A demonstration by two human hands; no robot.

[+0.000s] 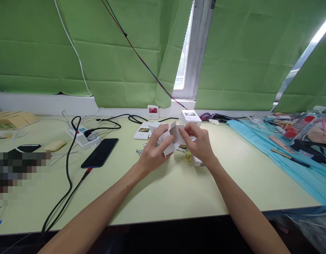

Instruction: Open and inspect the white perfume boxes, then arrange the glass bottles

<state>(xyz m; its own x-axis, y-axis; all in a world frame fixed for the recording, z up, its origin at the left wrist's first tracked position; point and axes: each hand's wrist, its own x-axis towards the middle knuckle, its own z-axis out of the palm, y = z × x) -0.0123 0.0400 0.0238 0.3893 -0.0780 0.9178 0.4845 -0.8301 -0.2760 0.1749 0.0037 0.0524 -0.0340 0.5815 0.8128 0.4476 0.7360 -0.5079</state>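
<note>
A small white cardboard box [174,137] with its flaps unfolded is held between both hands above the table. My left hand [155,150] grips its left side, fingers bent over the edge. On the other side my right hand [198,141] pinches a flap between thumb and fingers. Below them lie shiny metal pieces [139,151], partly hidden by my left hand, and a small gold-coloured piece [188,156]. Another white box [198,162] shows under my right hand. Behind are a flat white box with a picture [142,131] and a larger white box [191,117].
A small white box with a red picture [153,112] stands by the wall. To the left are a black phone [100,152] on a cable, a white power strip [85,137] and a yellow case [54,146]. Blue sheeting [279,160] with a pen [290,157] covers the right side.
</note>
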